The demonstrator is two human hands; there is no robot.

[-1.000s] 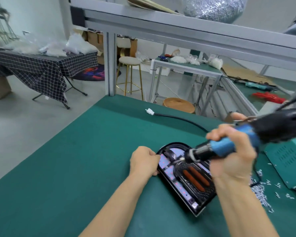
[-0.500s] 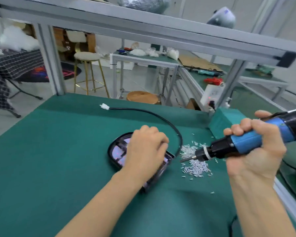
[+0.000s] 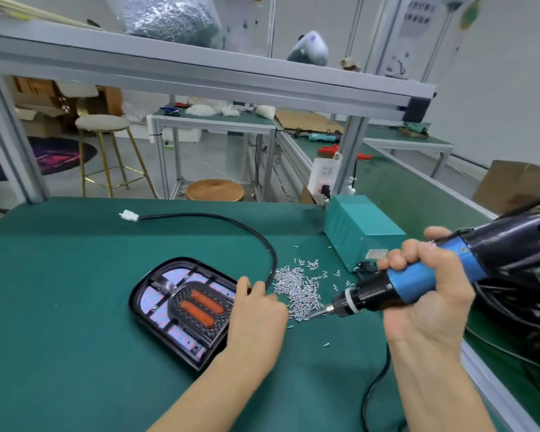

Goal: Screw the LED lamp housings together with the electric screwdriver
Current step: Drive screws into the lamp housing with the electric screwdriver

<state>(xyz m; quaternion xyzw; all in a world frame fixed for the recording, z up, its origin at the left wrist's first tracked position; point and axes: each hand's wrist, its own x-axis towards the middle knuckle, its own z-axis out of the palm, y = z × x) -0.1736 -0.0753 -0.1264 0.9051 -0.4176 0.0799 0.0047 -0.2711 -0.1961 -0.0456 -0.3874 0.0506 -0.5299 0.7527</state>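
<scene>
On the green bench mat [image 3: 60, 307] we see the LED lamp housing [image 3: 181, 307] lying flat, its black cable [image 3: 256, 235] looping away behind. Our left hand [image 3: 256, 313] rests at the housing's right edge — whether its fingers pinch anything we cannot tell. Just right lies the screw pile [image 3: 296, 288]. Our right hand [image 3: 424, 294] grips the electric screwdriver [image 3: 396, 282] — bit tip at the pile.

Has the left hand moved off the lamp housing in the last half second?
Yes. The left hand has slid right, off the top of the lamp housing to its right edge, toward the screw pile.
</scene>
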